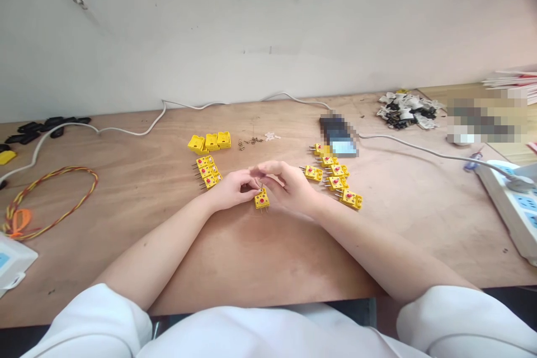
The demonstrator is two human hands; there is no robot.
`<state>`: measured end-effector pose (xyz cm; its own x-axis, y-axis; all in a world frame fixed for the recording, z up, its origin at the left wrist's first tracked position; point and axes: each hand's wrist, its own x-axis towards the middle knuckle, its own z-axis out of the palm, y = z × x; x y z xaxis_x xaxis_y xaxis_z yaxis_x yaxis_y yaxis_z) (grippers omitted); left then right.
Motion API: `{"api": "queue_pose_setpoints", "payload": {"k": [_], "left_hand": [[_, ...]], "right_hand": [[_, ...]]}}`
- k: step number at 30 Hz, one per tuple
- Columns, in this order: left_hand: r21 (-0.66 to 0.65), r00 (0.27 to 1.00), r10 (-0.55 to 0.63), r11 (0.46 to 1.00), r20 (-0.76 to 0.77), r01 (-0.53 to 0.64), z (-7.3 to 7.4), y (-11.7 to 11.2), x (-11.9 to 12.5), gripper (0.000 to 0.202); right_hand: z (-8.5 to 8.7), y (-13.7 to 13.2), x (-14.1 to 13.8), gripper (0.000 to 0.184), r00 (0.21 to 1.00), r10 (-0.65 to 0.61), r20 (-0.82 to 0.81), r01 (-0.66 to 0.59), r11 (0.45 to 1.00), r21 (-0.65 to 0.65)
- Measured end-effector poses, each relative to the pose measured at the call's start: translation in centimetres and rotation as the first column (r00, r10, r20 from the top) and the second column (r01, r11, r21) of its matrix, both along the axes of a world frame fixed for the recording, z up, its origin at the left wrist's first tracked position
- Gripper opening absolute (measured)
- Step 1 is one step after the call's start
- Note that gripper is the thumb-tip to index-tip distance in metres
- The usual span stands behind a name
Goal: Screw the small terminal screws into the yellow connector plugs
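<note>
A yellow two-pin plug [262,199] lies on the table between my hands, its pins toward me and a red dot on its face. My left hand [235,189] is closed at its upper left corner, fingertips pinching it there. Just above the plug's far end, my right hand [291,187] has thumb and fingers curled together around something small and thin that I cannot make out. On the left sit several similar yellow plugs [207,171] in a column, with empty-looking yellow covers [218,140] behind them. More yellow plugs [337,183] are grouped to the right.
Small screws [253,141] and whitish clips [272,136] lie beyond my hands. A blurred dark device [335,130] lies right of them, near a pile of black and white parts [406,110]. A power strip [514,201] stands far right, coiled wire [54,173] left.
</note>
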<state>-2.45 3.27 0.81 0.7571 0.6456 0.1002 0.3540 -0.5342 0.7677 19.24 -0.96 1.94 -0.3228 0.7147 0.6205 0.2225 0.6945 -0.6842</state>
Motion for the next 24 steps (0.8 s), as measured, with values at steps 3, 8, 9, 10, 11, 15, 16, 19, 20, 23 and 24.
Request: {"api": "queue_pose_setpoints", "payload": {"k": [3,8,9,10,11,15,16,19,20,23,24], "left_hand": [[0.002,1.000,0.014,1.000,-0.023,-0.014,-0.1,0.0,0.0,0.014],[0.002,0.999,0.029,1.000,0.014,-0.029,-0.5,0.0,0.1,0.013],[-0.002,0.999,0.027,1.000,0.020,-0.027,-0.5,0.0,0.2,0.012],[-0.004,0.999,0.026,1.000,0.024,-0.026,-0.5,-0.1,0.2,0.012],[-0.004,0.999,0.025,1.000,0.025,-0.025,-0.5,-0.1,0.2,0.012],[0.000,0.999,0.025,1.000,0.031,-0.025,-0.5,-0.1,0.2,0.013],[-0.002,0.999,0.027,1.000,0.032,-0.027,-0.5,-0.1,0.2,0.013],[-0.020,0.999,0.034,0.999,0.019,-0.034,-0.5,-0.1,0.1,0.013],[-0.022,0.999,0.033,0.999,0.013,-0.032,-0.5,0.0,0.1,0.013],[-0.017,1.000,0.017,1.000,0.021,-0.017,-0.3,0.0,0.2,0.014],[-0.016,0.999,0.010,1.000,0.031,-0.010,-0.2,0.0,0.2,0.015]], "right_hand": [[1.5,0.3,0.3,0.008,0.993,0.068,0.098,-0.053,0.988,-0.145],[1.0,0.5,0.0,0.006,0.973,-0.202,0.108,0.204,0.979,-0.010],[0.5,0.5,-0.2,0.009,0.963,-0.255,0.088,0.255,0.967,0.018],[0.1,0.5,-0.3,0.012,0.953,-0.294,0.067,0.292,0.955,0.042],[-0.3,0.4,-0.4,0.015,0.949,-0.310,0.049,0.307,0.950,0.062],[-0.4,0.3,-0.2,0.029,0.989,-0.144,0.031,0.143,0.989,0.025],[-0.2,0.3,0.0,0.031,0.996,-0.078,0.036,0.079,0.996,-0.026],[0.7,0.3,0.3,0.029,0.999,0.034,0.042,-0.026,0.982,-0.187],[0.9,0.3,0.3,0.027,0.998,0.031,0.046,-0.020,0.977,-0.214],[1.3,0.4,0.0,0.015,0.992,-0.101,0.070,0.114,0.971,-0.212],[1.3,0.4,-0.2,0.011,0.984,-0.162,0.076,0.174,0.964,-0.201]]}}
